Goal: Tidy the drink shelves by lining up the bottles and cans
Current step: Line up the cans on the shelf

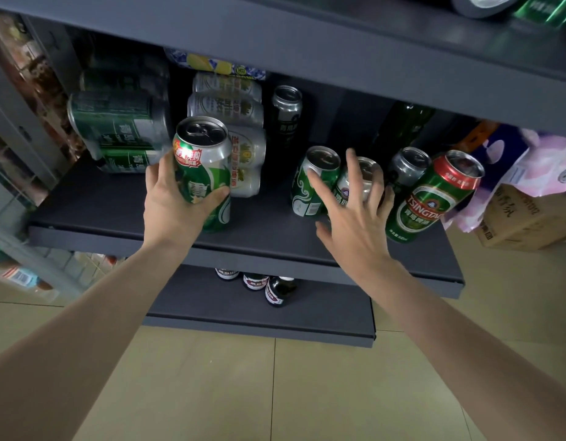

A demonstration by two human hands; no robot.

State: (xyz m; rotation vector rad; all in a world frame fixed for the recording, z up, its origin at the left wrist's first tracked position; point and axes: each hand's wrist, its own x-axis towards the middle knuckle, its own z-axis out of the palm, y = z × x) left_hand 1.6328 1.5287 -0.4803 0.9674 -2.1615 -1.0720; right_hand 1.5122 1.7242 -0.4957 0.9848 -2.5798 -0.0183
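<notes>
The tidying is judged to be partly done. On the middle shelf [94, 214], shrink-wrapped packs of green cans [116, 128] are stacked at the back left, and a wrapped pack of silver cans [240, 148] stands just beside them; these already sit in some order. A tall green can [202, 173] is gripped around its body by the left hand [173, 202], thumb on the near side, and is held near the front edge just in front of the silver pack; whether its base rests on the shelf cannot be told.

The right hand [354, 214] is spread wide and holds nothing. Its fingers reach toward a small green can [310, 183] and a silver can [361, 183] standing close together; contact cannot be confirmed. To the right, a grey can [407, 165] and a tall Tsingtao can [431, 198] stand out of line, and a black can [286, 109] sits alone further back. This loose group is what is left to be lined up. Dark bottles [256, 283] on the lower shelf look roughly in a row.
</notes>
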